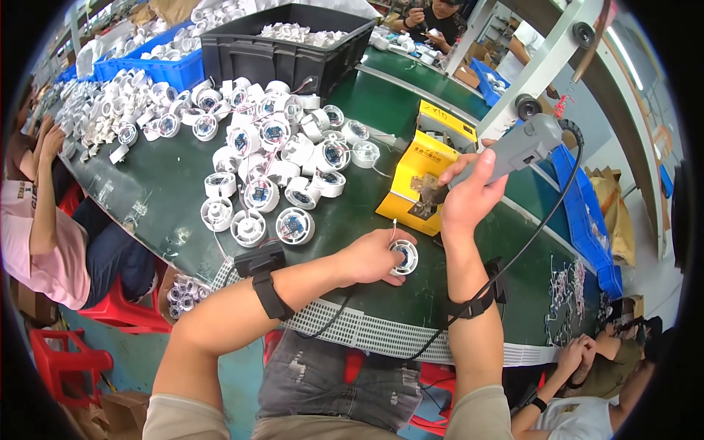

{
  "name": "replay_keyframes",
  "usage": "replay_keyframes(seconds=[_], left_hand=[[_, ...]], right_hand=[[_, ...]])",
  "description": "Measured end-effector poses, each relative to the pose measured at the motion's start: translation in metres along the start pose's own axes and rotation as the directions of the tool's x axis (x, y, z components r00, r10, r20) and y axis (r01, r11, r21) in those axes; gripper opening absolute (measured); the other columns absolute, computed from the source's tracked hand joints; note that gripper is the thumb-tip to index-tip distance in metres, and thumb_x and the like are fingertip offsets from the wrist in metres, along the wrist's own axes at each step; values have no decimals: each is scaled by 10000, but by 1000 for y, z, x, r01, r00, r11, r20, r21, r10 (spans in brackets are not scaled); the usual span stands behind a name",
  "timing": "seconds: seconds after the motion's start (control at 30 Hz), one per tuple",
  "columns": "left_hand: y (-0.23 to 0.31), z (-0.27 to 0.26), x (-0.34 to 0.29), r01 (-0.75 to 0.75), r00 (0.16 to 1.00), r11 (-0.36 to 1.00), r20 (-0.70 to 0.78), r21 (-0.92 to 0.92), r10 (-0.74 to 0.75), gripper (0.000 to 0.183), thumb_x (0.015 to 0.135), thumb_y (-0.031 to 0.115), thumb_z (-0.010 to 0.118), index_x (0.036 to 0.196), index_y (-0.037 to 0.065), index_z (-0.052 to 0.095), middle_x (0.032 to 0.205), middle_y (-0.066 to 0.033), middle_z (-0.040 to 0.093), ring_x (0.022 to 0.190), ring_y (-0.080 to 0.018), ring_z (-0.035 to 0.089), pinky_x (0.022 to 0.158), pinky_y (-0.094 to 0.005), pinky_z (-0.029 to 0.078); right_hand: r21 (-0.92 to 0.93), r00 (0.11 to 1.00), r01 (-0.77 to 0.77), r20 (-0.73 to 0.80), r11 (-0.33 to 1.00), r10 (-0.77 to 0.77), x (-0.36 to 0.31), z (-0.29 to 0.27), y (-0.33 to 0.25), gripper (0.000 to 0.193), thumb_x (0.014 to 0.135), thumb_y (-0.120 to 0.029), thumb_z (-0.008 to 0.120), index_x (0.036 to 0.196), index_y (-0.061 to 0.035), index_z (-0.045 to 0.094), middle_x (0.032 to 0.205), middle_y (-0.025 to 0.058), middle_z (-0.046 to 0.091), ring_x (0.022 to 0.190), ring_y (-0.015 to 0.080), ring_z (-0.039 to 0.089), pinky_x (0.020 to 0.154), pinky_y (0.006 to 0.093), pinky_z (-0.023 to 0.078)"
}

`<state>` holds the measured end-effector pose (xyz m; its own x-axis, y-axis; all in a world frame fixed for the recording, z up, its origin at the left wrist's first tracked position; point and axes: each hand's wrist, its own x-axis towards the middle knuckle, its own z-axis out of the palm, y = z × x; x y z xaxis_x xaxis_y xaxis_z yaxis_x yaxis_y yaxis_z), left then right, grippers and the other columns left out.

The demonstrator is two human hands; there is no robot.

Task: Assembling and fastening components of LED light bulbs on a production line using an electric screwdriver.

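Note:
My left hand [374, 257] is closed around a round white plastic housing [404, 258] with a circuit board inside, holding it near the table's front edge. Thin wires rise from the housing beside my fingers. In my right hand [473, 192] is a grey corded electric screwdriver [522, 149], raised and tilted. Its lower end is by the metal front of a yellow screw feeder [414, 172], partly hidden by my fingers. I cannot tell whether its tip touches the feeder. A black cable [539, 242] runs from the tool's upper end down past my right wrist.
Many similar white housings [264, 139] are heaped left of the feeder on the green table [169, 213]. Behind them stand a black crate [286, 55] and a blue bin [158, 66]. Wire bundles [565, 301] lie at the right. Other people sit at both sides and across.

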<state>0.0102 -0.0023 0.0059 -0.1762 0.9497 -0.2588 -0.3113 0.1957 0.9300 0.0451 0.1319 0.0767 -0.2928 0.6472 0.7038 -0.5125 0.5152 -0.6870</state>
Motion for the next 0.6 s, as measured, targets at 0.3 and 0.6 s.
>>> replay_keyframes(seconds=[0.3,0.6], left_hand=[[2,0,-1,18,999,998,-36,-63,-20,353,918,-18,451,1270,-19,469,1093,-142,574,902,-235,649,801,-349,595],[-1,-1,3,14,999,994,-39,-113,-18,344,881,-17,484,1225,-6,493,1120,-145,559,911,-220,642,747,-320,607]], right_hand=[[95,992,-124,12,988,123,-39,-15,-35,424,1011,-355,374,1240,1,382,647,63,456,467,149,470,429,294,417],[166,977,-210,85,964,198,-66,-22,-40,476,998,-407,392,1234,5,365,652,73,464,470,150,485,445,279,442]])
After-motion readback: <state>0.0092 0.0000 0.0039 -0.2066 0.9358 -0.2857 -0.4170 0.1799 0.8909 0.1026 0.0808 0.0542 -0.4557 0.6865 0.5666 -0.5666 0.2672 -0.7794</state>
